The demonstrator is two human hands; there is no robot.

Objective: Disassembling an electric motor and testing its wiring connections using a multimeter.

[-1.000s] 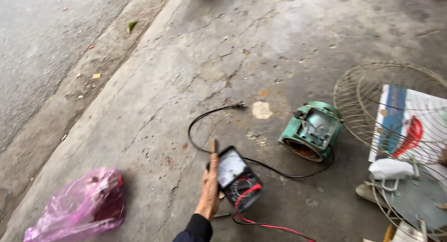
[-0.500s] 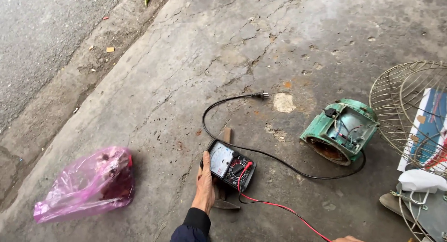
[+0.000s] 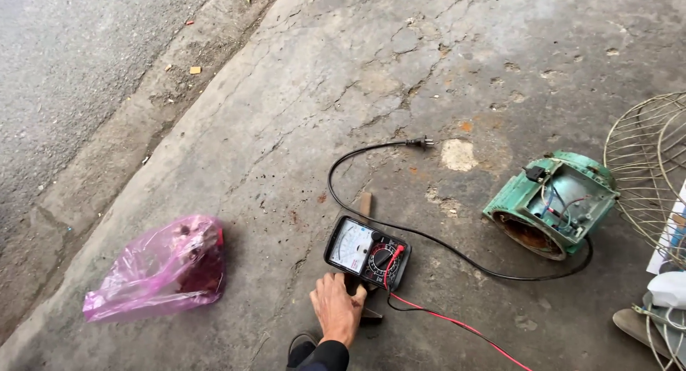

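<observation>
Left hand point(image 3: 336, 308) grips the multimeter point(image 3: 367, 253) (long axis running left-right).

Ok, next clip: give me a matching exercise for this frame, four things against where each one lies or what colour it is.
Things:
1. analog multimeter
2. plastic bag
3. fan motor housing
4. power plug

Descriptions:
A. pink, see-through, on the concrete near the kerb
B. green, rust inside its rim, beside the wire fan guard
C. black, at the free end of the black cord
D. black-cased, white dial, just above the left hand

Pairs: 1-D, 2-A, 3-B, 4-C
</observation>
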